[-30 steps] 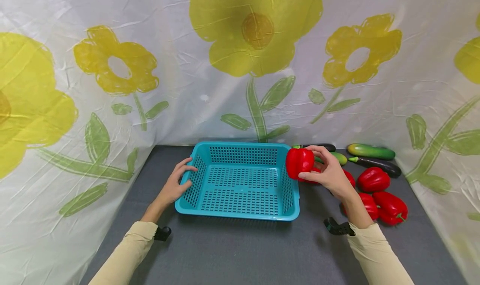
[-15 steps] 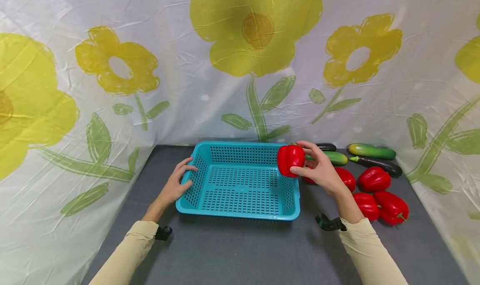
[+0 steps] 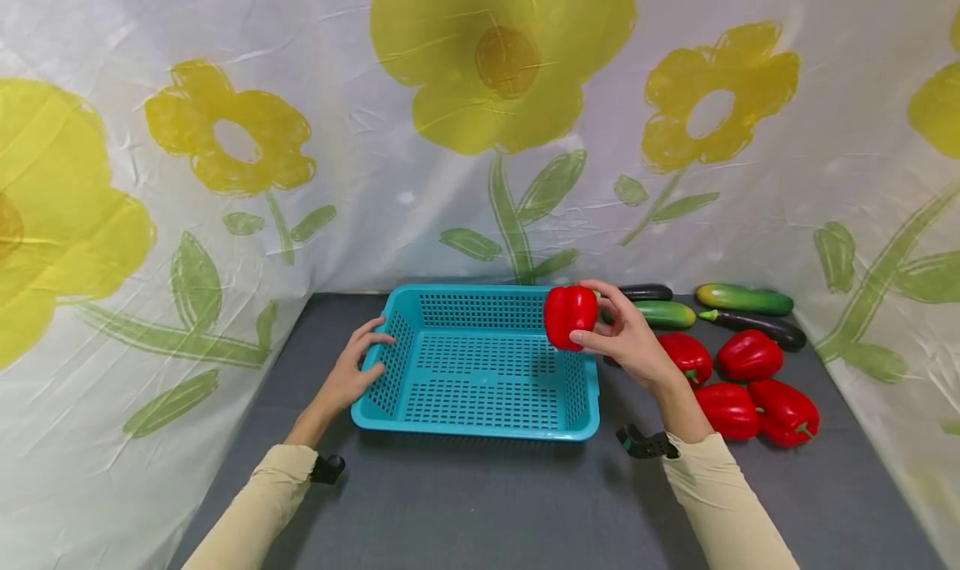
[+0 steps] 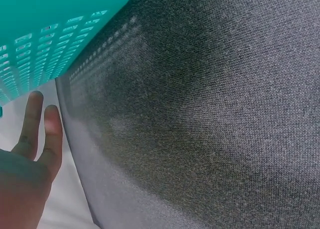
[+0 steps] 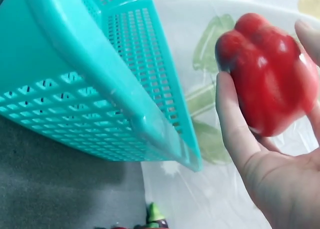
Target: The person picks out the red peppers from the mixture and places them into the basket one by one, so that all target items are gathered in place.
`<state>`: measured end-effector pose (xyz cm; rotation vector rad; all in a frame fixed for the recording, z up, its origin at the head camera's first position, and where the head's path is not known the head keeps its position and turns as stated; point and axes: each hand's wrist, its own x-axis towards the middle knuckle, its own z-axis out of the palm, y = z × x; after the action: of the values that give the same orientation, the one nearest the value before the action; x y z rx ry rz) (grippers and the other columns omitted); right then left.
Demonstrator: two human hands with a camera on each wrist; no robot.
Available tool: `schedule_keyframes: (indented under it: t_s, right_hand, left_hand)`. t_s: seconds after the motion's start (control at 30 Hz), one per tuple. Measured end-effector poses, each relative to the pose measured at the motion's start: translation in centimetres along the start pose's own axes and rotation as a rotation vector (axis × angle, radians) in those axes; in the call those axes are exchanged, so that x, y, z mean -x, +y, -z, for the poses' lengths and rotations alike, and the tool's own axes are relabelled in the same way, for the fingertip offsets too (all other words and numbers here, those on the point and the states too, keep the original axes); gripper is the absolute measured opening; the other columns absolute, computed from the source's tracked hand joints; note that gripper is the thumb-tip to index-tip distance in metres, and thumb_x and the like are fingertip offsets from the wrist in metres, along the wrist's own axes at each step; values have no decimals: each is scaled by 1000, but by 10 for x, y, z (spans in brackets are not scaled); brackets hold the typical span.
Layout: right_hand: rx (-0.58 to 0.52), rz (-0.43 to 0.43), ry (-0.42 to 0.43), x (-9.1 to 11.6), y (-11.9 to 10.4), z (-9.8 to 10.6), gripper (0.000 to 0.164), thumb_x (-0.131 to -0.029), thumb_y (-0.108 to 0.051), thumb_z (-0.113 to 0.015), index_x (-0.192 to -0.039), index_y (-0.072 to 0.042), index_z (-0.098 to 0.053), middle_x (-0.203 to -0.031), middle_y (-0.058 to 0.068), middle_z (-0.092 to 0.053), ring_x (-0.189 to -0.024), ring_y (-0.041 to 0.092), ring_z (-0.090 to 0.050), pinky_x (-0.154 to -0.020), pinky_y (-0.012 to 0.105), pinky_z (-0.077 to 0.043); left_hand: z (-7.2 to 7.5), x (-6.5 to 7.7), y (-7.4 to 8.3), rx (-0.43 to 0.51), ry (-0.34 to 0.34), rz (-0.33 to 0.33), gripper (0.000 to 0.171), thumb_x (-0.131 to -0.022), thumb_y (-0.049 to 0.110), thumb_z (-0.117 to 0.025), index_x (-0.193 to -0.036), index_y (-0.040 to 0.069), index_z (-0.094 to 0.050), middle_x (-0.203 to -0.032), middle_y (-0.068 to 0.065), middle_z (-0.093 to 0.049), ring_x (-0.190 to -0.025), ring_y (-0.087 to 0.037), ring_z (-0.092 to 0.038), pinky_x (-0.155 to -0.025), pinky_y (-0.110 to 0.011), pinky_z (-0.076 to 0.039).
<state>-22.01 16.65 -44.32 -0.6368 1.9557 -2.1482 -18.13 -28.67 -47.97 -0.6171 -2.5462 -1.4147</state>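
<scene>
Grey cloth covers the table (image 3: 480, 503), where a teal perforated basket (image 3: 480, 370) sits in the middle; to its right lie four red peppers (image 3: 750, 355) and, behind them, cucumbers (image 3: 742, 299) and dark aubergines (image 3: 757, 327). The basket's right wall stands between those and its floor. The right hand (image 3: 626, 341) grips a red pepper (image 3: 570, 316), fingers curled round it, above the basket's right rim. The left hand (image 3: 348, 374) rests its relaxed fingers on the left rim.

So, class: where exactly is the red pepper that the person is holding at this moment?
In the head view, the red pepper is gripped in the right hand, held in the air over the right rim of the teal basket.
</scene>
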Motion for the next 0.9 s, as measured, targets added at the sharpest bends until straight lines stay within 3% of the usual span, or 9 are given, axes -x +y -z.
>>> schedule_keyframes:
  t_s: [0.3, 0.43, 0.57, 0.73, 0.9]
  right_hand:
    - [84, -37, 73, -9, -1, -2, 61, -93, -6, -73, -147, -9, -45, -134, 19, -54, -109, 40, -61, -83, 54, -54]
    - [100, -41, 63, -11, -1, -2, 58, -92, -6, -73, -144, -10, -49, -133, 18, -56, -111, 40, -59, -85, 55, -53]
    - [110, -57, 43, -13, -2, -4, 57, -92, -10, -75, -143, -12, -51, -137, 14, -53, -109, 42, -61, -84, 55, -53]
    - [158, -71, 41, -14, -4, -7, 58, -92, -15, -76, -144, -13, -51, -138, 12, -52, -109, 41, -60, -83, 54, -54]
    - [189, -74, 42, -16, -4, -8, 57, -92, -15, -76, -143, -14, -53, -137, 12, -54, -110, 40, -60, -82, 50, -55]
  left_hand:
    - [-4, 0, -41, 3, 13, -14, 38, -87, -20, -53, -123, -9, -60, -158, -26, -26, -143, -49, -22, -92, -62, -32]
    - [-4, 1, -46, 2, 11, -11, 39, -87, -18, -55, -124, -7, -60, -159, -22, -26, -144, -46, -21, -94, -63, -31]
    - [-4, 2, -38, 0, 25, -3, 38, -86, -20, -54, -123, -10, -60, -158, -25, -27, -143, -49, -22, -94, -66, -30]
    - [-1, 2, -14, 17, 20, 3, 36, -85, -21, -53, -120, -14, -59, -155, -32, -27, -140, -56, -22, -94, -68, -30]
    - [0, 1, -2, 21, 3, 12, 36, -86, -20, -53, -120, -11, -60, -155, -33, -27, -139, -57, -23, -95, -65, -32]
